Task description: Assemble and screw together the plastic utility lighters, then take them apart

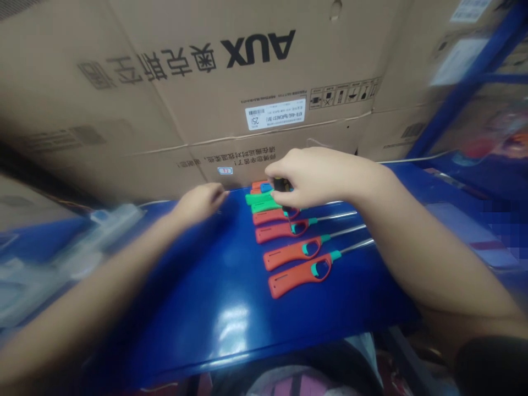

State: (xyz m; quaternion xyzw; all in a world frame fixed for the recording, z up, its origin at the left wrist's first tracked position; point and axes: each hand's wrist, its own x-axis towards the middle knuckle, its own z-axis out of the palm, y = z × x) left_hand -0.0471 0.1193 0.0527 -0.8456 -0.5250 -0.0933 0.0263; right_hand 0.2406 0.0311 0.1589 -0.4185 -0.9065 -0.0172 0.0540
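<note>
My right hand (319,175) is closed around a dark handle with yellow marks, which looks like a screwdriver (282,185). It is held over the far end of a row of gas lighters. Several orange-red lighters (292,254) with teal triggers and metal tubes lie side by side, handles to the left. Green lighters (264,201) lie farther back, and behind them an orange lighter (259,187) with a blue part shows partly. Left of the row, my left hand (201,199) is closed with curled fingers near the table's back edge. What its fingertips hold, if anything, cannot be made out.
A large cardboard box (173,110) stands along the back of the blue table (198,297). Blurred clear plastic packaging (86,258) lies at the left. At the right are a pale flat sheet (470,231) and a blue metal frame (466,71).
</note>
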